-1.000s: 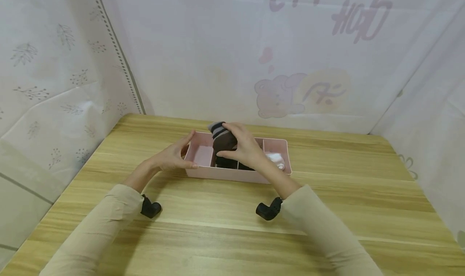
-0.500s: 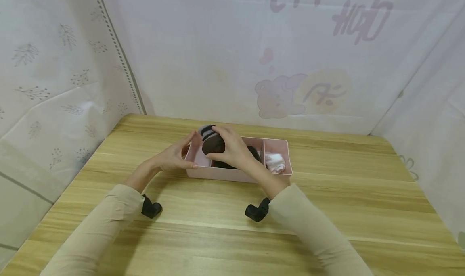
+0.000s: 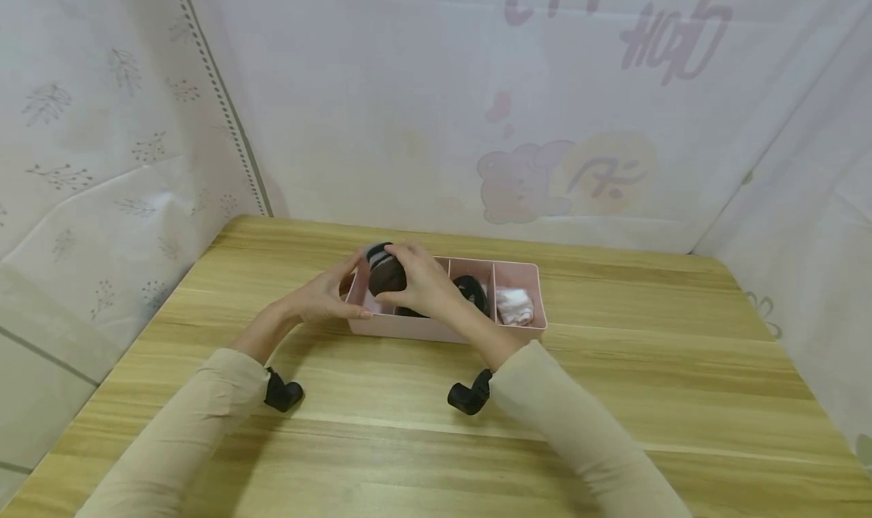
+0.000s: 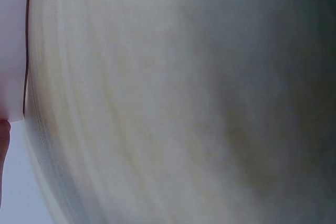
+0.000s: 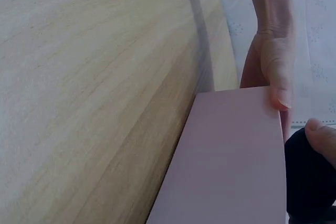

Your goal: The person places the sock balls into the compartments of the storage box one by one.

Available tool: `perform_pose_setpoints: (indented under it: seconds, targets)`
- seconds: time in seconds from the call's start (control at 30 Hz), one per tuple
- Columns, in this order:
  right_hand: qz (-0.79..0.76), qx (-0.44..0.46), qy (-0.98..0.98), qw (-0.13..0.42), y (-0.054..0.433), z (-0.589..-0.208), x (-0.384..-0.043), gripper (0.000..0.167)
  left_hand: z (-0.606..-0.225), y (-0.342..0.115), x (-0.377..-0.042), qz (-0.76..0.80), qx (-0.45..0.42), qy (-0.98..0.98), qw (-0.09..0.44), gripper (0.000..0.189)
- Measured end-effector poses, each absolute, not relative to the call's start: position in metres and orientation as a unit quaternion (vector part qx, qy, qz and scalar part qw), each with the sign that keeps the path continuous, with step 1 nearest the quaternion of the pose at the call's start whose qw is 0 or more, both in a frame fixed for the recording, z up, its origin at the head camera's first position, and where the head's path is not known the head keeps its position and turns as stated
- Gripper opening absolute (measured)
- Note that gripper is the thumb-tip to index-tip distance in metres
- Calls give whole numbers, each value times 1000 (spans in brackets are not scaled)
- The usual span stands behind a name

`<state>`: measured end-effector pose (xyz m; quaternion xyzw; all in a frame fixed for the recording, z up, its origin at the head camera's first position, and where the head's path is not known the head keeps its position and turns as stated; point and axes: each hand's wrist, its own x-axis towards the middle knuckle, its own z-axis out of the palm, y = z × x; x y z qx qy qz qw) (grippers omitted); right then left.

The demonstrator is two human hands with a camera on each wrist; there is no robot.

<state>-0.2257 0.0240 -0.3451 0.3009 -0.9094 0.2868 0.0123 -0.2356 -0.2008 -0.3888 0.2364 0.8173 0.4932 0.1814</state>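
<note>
A long pink divided box (image 3: 422, 329) stands on the wooden table. My left hand (image 3: 322, 294) grips its left end, thumb on the front wall and fingers at the far corner. My right hand (image 3: 425, 285) pinches a rolled pair of brown socks (image 3: 386, 277) with grey and black stripes, held over the leftmost compartment. Dark socks (image 3: 470, 289) lie in the middle compartments, partly hidden by the right hand. A white pair of socks (image 3: 515, 306) sits in the rightmost one. In the right wrist view the brown socks (image 5: 307, 179) look nearly black, beside the box wall (image 5: 226, 156).
The wooden tabletop (image 3: 381, 442) extends around the box on all sides. Black wrist cameras (image 3: 283, 391) are strapped near both sleeves. Pale printed cloth (image 3: 381, 124) hangs behind the table and along its sides.
My right hand has carried the striped brown socks left and slightly down, from above the middle to over the leftmost compartment, uncovering more dark socks. My left hand stays on the box.
</note>
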Motion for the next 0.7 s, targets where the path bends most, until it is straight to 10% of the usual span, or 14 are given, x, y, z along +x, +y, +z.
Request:
perform_pose_setpoints:
  seconds: [0.7]
  targets:
    - [141, 306, -941, 15, 3, -337, -221, 74, -390, -201, -235, 511, 242, 802, 194, 110]
